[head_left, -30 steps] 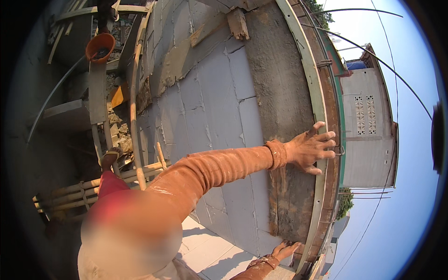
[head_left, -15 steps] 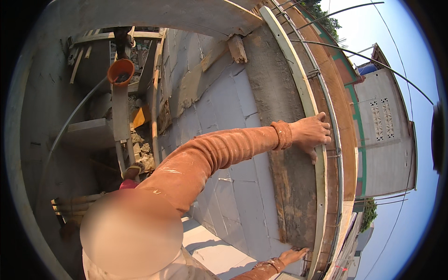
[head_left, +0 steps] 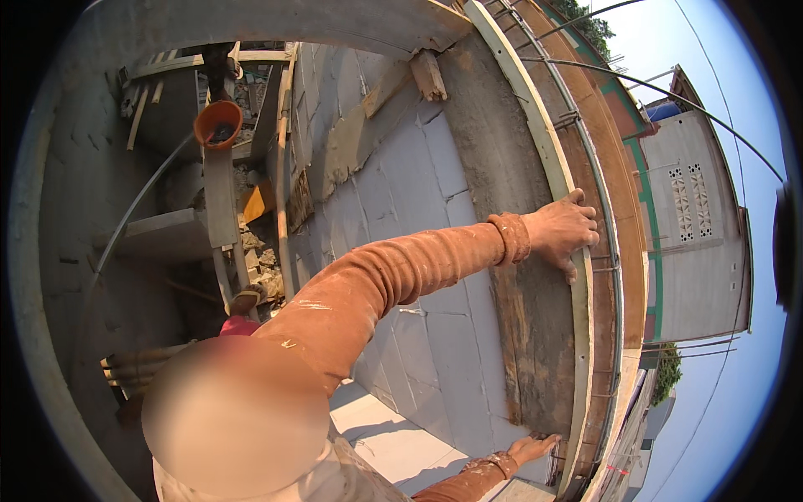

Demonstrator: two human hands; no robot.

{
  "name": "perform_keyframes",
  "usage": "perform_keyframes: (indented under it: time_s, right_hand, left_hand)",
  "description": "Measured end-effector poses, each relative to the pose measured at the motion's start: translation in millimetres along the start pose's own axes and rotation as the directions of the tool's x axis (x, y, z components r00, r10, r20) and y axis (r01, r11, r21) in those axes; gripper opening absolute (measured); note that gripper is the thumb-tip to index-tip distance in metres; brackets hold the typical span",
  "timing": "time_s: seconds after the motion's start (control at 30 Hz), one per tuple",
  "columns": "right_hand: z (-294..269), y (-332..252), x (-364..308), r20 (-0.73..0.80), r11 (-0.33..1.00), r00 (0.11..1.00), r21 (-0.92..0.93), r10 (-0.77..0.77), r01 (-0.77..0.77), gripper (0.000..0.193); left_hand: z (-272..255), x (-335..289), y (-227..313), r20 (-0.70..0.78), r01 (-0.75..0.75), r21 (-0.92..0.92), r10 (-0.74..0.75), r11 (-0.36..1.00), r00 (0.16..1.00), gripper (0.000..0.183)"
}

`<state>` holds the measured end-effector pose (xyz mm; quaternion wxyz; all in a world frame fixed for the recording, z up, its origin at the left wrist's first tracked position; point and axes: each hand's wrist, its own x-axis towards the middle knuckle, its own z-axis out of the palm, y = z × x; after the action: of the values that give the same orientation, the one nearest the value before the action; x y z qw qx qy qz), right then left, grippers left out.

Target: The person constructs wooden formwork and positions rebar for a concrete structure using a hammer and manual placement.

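A long pale wooden strip [head_left: 582, 322] runs along the edge of a rough, mortar-stained board [head_left: 544, 376]. My left hand [head_left: 562, 234], in an orange-brown sleeve, grips this strip; its fingers curl over the far edge and the thumb lies along the near side. Further down the strip, my right hand [head_left: 535, 448] has its fingers stretched out beside it, close to the board's lower end. Whether those fingertips touch the strip I cannot tell. Just past the strip lies a cage of steel reinforcing bars [head_left: 608, 217].
A grey block wall [head_left: 418, 192] stands below the board. An orange bucket [head_left: 217, 125] sits on a plank among wooden poles [head_left: 282, 151] and rubble [head_left: 266, 272]. A short wood block [head_left: 428, 75] juts out near a thick beam [head_left: 335, 29]. A loose bent bar [head_left: 661, 96] sticks outward.
The whole view has shifted slightly. My left hand keeps its grip on the wooden strip, and my right hand stays near the strip's lower end with its fingers extended.
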<state>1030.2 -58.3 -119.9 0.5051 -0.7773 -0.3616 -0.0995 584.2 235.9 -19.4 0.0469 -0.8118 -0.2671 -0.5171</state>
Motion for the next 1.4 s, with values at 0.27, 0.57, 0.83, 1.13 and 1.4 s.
perform_keyframes:
  time_s: [0.27, 0.57, 0.83, 1.13, 1.4]
  right_hand:
    - [5.5, -40.8, -13.5, 0.038, 0.858, 0.983, 0.483, 0.179, -0.175, 0.06]
    - [18.2, -13.7, -7.1, 0.022, 0.644, 0.977, 0.748, 0.213, -0.158, 0.049]
    - [18.3, -24.4, -7.7, 0.053, 0.593, 0.971, 0.784, 0.233, -0.185, 0.061]
    - [20.2, -28.8, -7.2, -0.072, 0.705, 0.983, 0.706, 0.17, -0.071, 0.04]
    - [28.4, -25.5, -7.7, -0.193, 0.781, 0.967, 0.625, 0.165, -0.008, 0.036]
  left_hand:
    - [-8.6, 3.3, 1.0, 0.007, 0.068, 0.003, -0.068, 0.998, 0.998, 0.061]
    - [8.7, 5.7, -4.3, 0.141, 0.001, 0.214, -0.032, 0.977, 0.99, 0.066]
    - [0.6, 11.9, 15.5, 0.173, -0.038, 0.196, 0.004, 0.98, 0.985, 0.061]
    - [58.6, -25.6, 145.5, 0.021, -0.113, -0.319, 0.126, 0.941, 0.992, 0.021]
    - [166.9, -51.4, 239.4, 0.652, 0.297, -0.503, 0.131, 0.812, 0.747, 0.011]
